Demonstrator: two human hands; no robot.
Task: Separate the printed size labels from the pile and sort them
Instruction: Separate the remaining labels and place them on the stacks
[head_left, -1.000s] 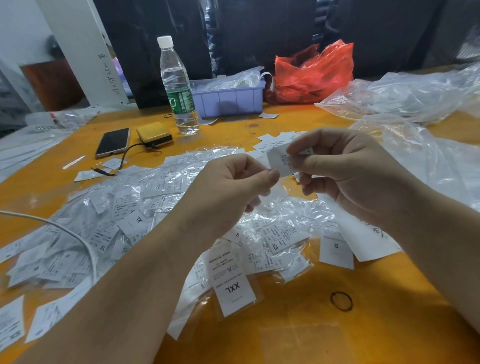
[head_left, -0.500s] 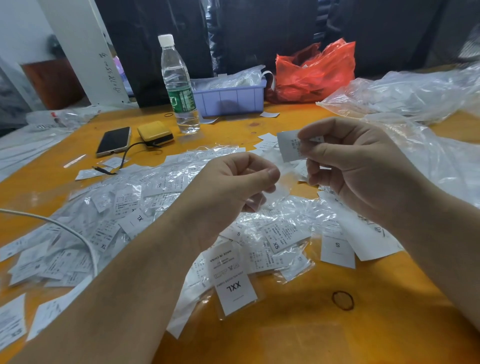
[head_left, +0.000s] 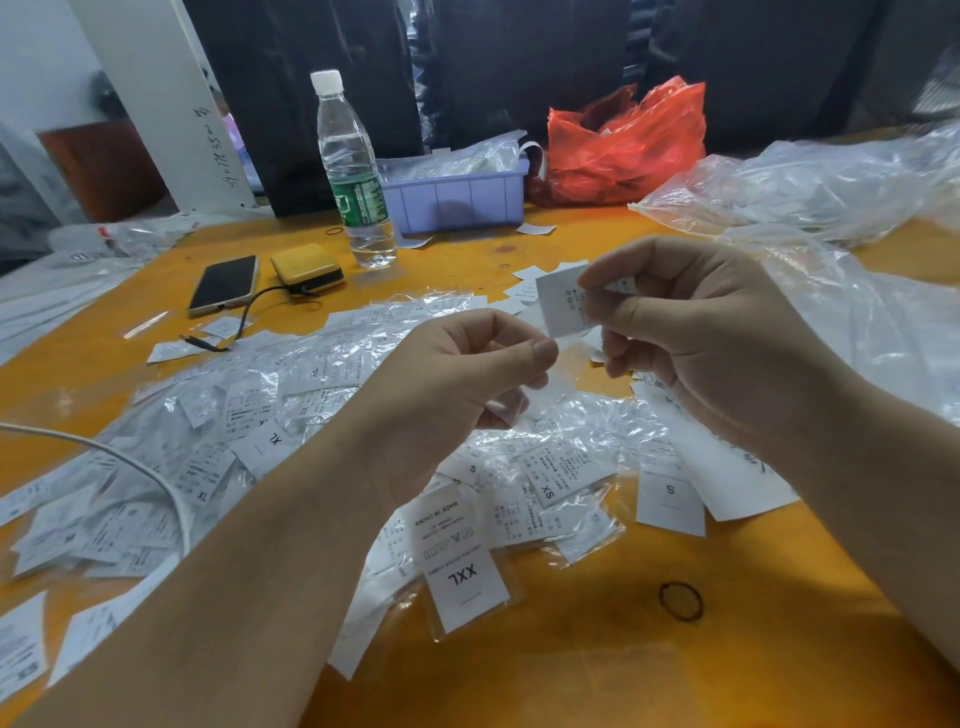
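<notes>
A wide pile of white printed size labels in clear plastic sleeves (head_left: 270, 415) covers the orange table (head_left: 675, 670). My right hand (head_left: 711, 338) pinches one white label (head_left: 561, 304) between thumb and forefinger, lifted above the pile. My left hand (head_left: 462, 379) is curled below it, pinching a clear plastic sleeve (head_left: 545, 379). An XXL label (head_left: 465, 577) lies nearest me. An S label (head_left: 670, 499) rests on the right, and a few loose labels (head_left: 524, 283) lie beyond my hands.
A water bottle (head_left: 353, 171), a phone (head_left: 224, 283) and a yellow power bank (head_left: 306, 267) with its cable stand at the back left. A purple bin (head_left: 457, 197), a red bag (head_left: 628, 145) and clear bags (head_left: 810, 182) line the back. A rubber band (head_left: 680, 600) lies near me.
My right hand has lifted the label up and away from my left hand, pulling it free of the clear sleeve. My left hand stayed almost in place.
</notes>
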